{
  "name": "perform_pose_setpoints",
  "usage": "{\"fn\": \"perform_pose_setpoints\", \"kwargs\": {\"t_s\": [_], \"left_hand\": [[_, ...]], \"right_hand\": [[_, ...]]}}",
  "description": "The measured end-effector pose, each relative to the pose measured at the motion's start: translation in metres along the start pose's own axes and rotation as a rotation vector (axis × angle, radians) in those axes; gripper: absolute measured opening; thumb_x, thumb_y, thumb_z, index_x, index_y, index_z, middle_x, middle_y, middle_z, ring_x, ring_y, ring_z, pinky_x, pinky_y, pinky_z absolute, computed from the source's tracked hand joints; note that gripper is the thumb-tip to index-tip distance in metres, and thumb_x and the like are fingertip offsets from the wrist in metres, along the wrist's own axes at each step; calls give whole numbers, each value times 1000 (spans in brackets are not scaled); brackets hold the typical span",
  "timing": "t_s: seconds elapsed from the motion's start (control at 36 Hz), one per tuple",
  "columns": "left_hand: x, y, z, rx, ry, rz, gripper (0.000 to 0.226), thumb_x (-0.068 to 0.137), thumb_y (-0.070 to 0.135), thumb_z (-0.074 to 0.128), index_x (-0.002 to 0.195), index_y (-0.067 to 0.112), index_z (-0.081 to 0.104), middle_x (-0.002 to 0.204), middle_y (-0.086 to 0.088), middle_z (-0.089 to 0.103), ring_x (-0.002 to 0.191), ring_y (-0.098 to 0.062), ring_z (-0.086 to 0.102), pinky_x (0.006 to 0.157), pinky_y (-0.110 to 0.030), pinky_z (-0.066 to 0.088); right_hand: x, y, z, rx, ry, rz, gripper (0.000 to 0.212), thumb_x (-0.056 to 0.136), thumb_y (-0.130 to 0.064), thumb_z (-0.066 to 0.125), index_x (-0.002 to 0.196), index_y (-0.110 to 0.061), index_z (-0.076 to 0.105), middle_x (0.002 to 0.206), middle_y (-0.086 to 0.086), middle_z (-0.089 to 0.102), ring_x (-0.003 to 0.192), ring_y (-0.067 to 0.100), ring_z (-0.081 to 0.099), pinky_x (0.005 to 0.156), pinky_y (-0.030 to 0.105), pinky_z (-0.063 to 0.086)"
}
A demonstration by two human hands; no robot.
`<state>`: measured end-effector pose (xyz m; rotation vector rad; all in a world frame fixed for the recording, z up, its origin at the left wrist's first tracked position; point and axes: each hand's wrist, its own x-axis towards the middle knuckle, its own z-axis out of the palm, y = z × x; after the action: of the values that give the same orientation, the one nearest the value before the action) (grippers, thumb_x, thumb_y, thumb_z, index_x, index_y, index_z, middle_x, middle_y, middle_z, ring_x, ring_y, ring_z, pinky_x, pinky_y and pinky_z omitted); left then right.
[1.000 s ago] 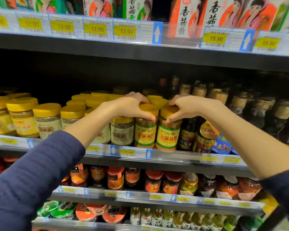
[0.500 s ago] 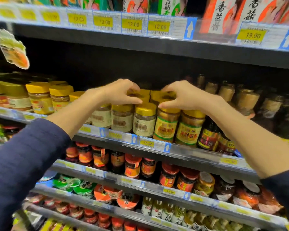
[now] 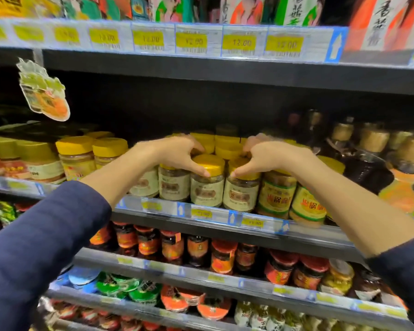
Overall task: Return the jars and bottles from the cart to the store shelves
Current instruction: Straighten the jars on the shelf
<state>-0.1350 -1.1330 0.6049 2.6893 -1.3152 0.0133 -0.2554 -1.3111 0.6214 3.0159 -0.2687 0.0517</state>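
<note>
A row of yellow-lidded jars stands at the front of the middle shelf (image 3: 225, 219). My left hand (image 3: 177, 152) curls over the lid of a white-labelled jar (image 3: 207, 189), thumb across the front of the lid. My right hand (image 3: 269, 156) grips the lid of the neighbouring white-labelled jar (image 3: 240, 194) in the same way. Both jars stand upright on the shelf, touching each other. More yellow lids show behind my fingers. No cart is in view.
Green-and-yellow-labelled jars (image 3: 276, 197) stand just right of my hands, dark bottles (image 3: 366, 168) further right. More yellow-lidded jars (image 3: 75, 156) fill the left. A promo tag (image 3: 43, 91) hangs at upper left. Red-lidded jars (image 3: 172, 247) sit on the shelf below, boxes on the one above.
Both hands have shifted left along the row, from the green-labelled jars to the white-labelled ones. The view has drawn closer and turned left.
</note>
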Motion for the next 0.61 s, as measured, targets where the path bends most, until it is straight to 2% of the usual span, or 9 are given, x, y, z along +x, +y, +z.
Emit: {"fn": "perform_pose_setpoints", "kwargs": {"t_s": [0.11,0.31,0.47,0.61], "left_hand": [[6,-3,5,13,-14,11,88,70,69,61,141,21,39,146,1,40,130,-18,42,102,-28,36],[12,-10,8,-8,-20,30,90,66,73,60,140,25,39,144,1,39,126,-19,44,101,-34,42],[16,-13,10,-24,-16,65,89,67,70,62,139,22,41,140,-1,42,122,-18,46,93,-29,42],[18,-13,10,-17,-16,70,90,67,69,64,139,20,41,138,-2,45,120,-19,48,94,-30,46]], "right_hand": [[2,-8,-2,-33,-49,69,91,73,-68,60,140,-12,35,141,12,40,125,30,44,96,36,40],[8,-9,-1,-1,-44,87,91,67,-65,68,135,-12,41,130,9,47,110,26,50,78,31,43],[10,-6,-1,-2,-85,65,90,66,-63,69,137,-16,40,135,7,43,118,25,45,92,35,45],[11,-5,0,11,-84,70,90,66,-61,71,137,-17,39,135,7,42,119,25,44,90,34,43]]}}
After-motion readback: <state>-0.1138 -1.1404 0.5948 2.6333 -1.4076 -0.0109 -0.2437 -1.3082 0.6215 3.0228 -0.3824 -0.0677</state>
